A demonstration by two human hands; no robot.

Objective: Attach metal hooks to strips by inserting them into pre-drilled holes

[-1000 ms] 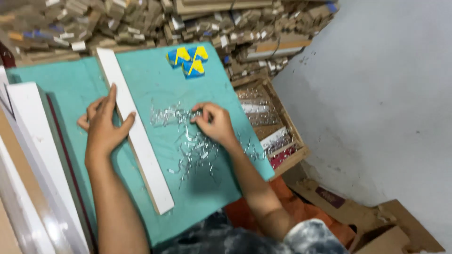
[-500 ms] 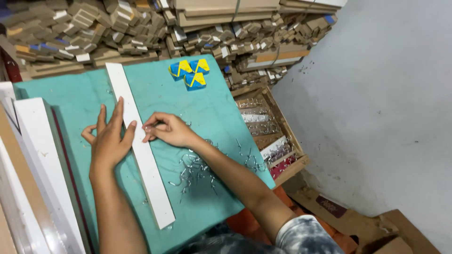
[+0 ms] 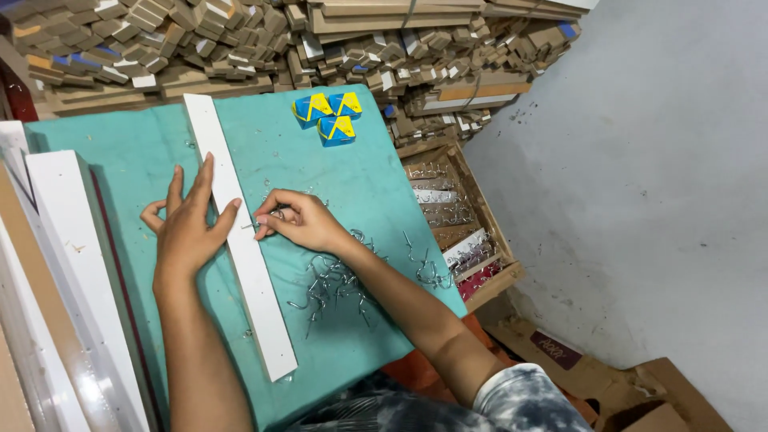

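A long white strip [image 3: 240, 240] lies lengthwise on a teal-covered table [image 3: 360, 184]. My left hand [image 3: 188, 224] rests flat on the table and presses the strip's left edge, thumb over it. My right hand [image 3: 292, 220] pinches a small metal hook [image 3: 254, 226] and holds its tip against the strip's right edge. A loose pile of metal hooks [image 3: 332, 280] lies on the teal surface under my right forearm.
Three small blue and yellow boxes [image 3: 330, 114] sit at the table's far edge. Stacked wooden moulding offcuts [image 3: 240, 40] fill the back. White boards [image 3: 64, 280] lie at the left. A wooden crate [image 3: 456, 216] with hooks stands to the right, cardboard on the floor beyond.
My right hand left the hook pile and moved left to the white strip with a hook pinched in it. My left hand stayed on the strip.
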